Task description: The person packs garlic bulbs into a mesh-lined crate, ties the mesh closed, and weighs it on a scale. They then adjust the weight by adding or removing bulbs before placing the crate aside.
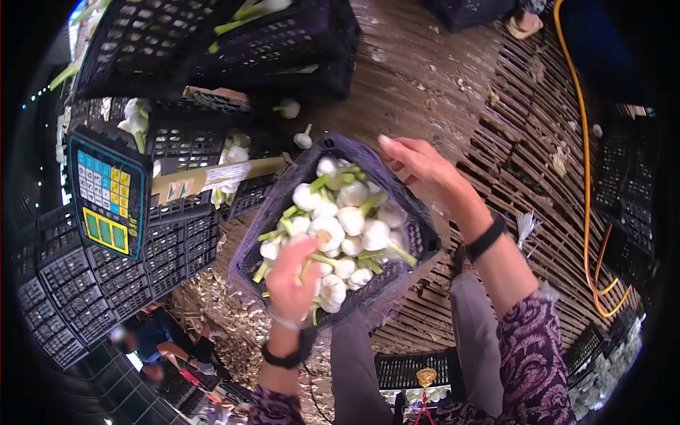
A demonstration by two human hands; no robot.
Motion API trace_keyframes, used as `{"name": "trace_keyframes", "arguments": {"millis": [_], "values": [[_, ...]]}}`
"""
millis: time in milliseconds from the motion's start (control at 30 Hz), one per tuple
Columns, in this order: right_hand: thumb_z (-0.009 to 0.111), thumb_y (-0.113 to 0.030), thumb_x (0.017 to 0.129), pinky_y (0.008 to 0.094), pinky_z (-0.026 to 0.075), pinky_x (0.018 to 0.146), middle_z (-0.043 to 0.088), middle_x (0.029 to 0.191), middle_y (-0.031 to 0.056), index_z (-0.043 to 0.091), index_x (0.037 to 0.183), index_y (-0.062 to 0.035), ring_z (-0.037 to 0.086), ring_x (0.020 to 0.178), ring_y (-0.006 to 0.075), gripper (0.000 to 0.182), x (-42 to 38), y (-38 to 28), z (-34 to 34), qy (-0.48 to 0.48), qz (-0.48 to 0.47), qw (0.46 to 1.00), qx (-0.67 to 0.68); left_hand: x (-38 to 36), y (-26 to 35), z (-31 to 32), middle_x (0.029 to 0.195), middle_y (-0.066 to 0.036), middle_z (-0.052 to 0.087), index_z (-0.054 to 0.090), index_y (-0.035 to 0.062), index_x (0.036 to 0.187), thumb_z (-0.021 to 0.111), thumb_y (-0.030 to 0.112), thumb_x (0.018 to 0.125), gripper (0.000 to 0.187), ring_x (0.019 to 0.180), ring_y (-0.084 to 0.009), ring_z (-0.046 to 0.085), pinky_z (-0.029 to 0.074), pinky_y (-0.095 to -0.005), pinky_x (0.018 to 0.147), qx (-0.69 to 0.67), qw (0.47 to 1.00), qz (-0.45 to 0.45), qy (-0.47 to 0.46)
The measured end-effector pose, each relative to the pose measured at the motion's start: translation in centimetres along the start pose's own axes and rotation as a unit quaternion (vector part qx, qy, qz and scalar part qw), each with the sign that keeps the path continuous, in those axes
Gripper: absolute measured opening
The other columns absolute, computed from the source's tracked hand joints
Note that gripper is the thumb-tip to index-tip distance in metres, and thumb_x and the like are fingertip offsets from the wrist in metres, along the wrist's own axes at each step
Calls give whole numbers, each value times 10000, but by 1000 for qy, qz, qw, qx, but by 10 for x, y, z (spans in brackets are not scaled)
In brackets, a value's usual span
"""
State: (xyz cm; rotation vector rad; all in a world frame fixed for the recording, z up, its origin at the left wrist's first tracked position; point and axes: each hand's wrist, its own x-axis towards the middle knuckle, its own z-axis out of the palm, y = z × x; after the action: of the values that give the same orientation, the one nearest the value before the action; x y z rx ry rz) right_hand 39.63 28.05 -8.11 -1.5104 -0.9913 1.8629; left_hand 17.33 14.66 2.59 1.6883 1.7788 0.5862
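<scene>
A dark crate lined with purple netting (pixel 249 237) stands before me, full of white garlic bulbs (pixel 351 220) with short green stems. My left hand (pixel 292 278) reaches over its near left part, fingers bent and slightly blurred. A green stem shows between its fingers, and a garlic bulb (pixel 326 232) with its root end facing up lies at the fingertips. At the far right rim is my right hand (pixel 419 161), thumb stretched out and fingers loosely curved, with nothing visible in it. Whether it touches the netting cannot be made out.
A scale display with keypad (pixel 108 191) stands at left, beside stacked black crates (pixel 92 290). More dark crates (pixel 283 49) are at the back, with loose garlic (pixel 303 137) near them. An orange hose (pixel 585 142) runs along the slatted floor (pixel 524 156). A person (pixel 170 343) is at lower left.
</scene>
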Motion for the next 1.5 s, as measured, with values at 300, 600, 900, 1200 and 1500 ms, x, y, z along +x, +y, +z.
{"name": "trace_keyframes", "arguments": {"millis": [300, 600, 900, 1200, 1500], "values": [[619, -110, 786, 304, 470, 477, 597, 665, 60, 617, 742, -18, 556, 561, 143, 102, 101, 8, 34, -49, 117, 991, -48, 159, -126, 12, 970, -119, 627, 614, -56, 989, 507, 454, 855, 538, 896, -186, 561, 412, -296, 811, -95, 890, -393, -210], [566, -40, 742, 245, 390, 494, 574, 617, 48, 601, 699, 0, 502, 537, 110, 68, 99, 3, 75, 80, -23, 994, 75, 185, -162, 35, 712, -63, 617, 641, -36, 801, 609, 91, 774, 134, 577, -116, 552, 461, -261, 532, -231, 921, -253, -185], [572, -60, 726, 247, 415, 542, 586, 633, 46, 604, 702, 28, 526, 595, 102, 97, 63, -34, 84, 97, -136, 980, 104, 184, -124, 5, 586, -8, 558, 607, 9, 688, 568, 56, 797, 124, 458, -69, 471, 393, -211, 416, -327, 922, -207, 7], [571, 66, 610, 325, 422, 550, 546, 714, 104, 563, 761, -6, 514, 610, 266, 167, -84, -24, 69, 1, -448, 864, -229, 56, -63, -12, 726, -110, 534, 561, -23, 735, 553, -16, 748, 16, 605, -226, 526, 425, -299, 542, 34, 969, 244, 4], [566, 45, 636, 314, 436, 593, 584, 758, 77, 567, 738, -7, 530, 638, 211, 115, -158, -47, 53, -19, -361, 892, -271, -15, -25, -74, 781, -123, 604, 577, -46, 697, 588, -3, 744, 65, 700, -229, 581, 463, -284, 633, -195, 977, 62, -54]]}}
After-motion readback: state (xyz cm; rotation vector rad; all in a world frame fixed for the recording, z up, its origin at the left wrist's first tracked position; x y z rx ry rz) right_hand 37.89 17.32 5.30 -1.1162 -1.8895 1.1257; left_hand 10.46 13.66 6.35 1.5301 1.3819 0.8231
